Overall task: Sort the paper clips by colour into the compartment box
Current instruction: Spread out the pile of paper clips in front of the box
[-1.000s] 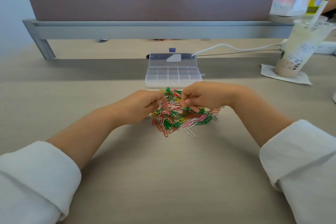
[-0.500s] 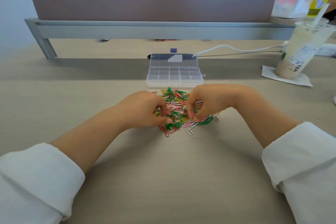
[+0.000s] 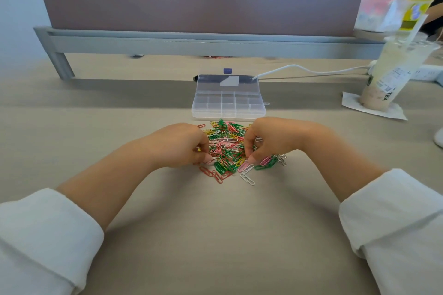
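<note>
Clear plastic compartment box [image 3: 229,105] lies open beyond mixed-colour wire paper clips [image 3: 226,145]; left hand [image 3: 177,146] and right hand [image 3: 272,139] curl into them, grip unclear.

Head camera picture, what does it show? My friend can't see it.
A left hand and right hand pick at a pile of coloured paper clips on a table. An open clear compartment box, seemingly empty, sits just beyond; a drink cup stands far right.
</note>
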Action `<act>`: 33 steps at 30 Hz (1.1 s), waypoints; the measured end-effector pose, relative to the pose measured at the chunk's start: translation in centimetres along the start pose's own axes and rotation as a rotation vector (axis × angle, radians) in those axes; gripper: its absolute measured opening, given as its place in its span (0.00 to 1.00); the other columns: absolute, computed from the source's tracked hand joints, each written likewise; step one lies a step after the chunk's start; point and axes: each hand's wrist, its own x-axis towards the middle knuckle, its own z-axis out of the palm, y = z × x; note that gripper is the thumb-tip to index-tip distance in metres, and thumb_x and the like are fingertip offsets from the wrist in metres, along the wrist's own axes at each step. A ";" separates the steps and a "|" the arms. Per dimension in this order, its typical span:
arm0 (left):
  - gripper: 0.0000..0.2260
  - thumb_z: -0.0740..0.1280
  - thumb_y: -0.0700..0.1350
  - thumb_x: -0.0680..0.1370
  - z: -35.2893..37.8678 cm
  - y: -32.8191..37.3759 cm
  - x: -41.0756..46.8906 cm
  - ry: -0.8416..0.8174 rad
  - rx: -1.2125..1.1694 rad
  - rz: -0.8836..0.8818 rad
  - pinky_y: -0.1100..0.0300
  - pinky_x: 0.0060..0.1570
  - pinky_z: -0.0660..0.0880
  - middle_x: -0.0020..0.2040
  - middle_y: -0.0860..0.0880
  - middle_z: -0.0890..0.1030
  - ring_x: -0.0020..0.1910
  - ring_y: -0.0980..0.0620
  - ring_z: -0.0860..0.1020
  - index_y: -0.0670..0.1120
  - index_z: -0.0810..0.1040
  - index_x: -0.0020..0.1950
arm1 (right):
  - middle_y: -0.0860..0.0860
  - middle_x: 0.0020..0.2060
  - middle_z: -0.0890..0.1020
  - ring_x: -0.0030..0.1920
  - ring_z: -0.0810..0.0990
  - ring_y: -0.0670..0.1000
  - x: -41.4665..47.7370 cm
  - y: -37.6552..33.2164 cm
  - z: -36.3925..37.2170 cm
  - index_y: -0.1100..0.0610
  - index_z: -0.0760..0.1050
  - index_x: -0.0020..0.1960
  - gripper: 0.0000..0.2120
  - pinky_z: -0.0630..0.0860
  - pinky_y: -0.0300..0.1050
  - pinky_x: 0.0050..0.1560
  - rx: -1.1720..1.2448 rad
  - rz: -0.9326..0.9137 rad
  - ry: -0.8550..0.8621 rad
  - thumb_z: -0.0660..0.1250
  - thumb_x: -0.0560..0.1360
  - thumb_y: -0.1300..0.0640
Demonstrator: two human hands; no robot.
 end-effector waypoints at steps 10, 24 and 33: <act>0.12 0.60 0.48 0.79 0.0 -0.2 -0.1 -0.074 -0.107 0.059 0.68 0.30 0.62 0.34 0.56 0.69 0.32 0.59 0.67 0.53 0.65 0.36 | 0.41 0.34 0.75 0.37 0.72 0.38 0.2 0.4 0.2 0.51 0.78 0.39 0.05 0.65 0.30 0.38 -0.026 0.018 0.025 0.74 0.68 0.56; 0.16 0.55 0.45 0.81 0.3 -0.7 0.7 0.015 -0.337 -0.005 0.70 0.34 0.65 0.31 0.54 0.72 0.32 0.57 0.68 0.48 0.67 0.33 | 0.46 0.38 0.76 0.43 0.74 0.49 -0.5 -0.1 0.2 0.56 0.80 0.46 0.05 0.69 0.41 0.39 -0.097 0.059 0.020 0.66 0.74 0.56; 0.13 0.56 0.44 0.80 0.6 -0.5 0.7 0.040 -0.415 -0.040 0.62 0.35 0.65 0.33 0.52 0.71 0.32 0.56 0.66 0.49 0.65 0.36 | 0.48 0.33 0.69 0.35 0.65 0.50 -0.3 -0.5 0.4 0.56 0.65 0.43 0.06 0.62 0.40 0.33 -0.008 0.055 0.004 0.53 0.79 0.59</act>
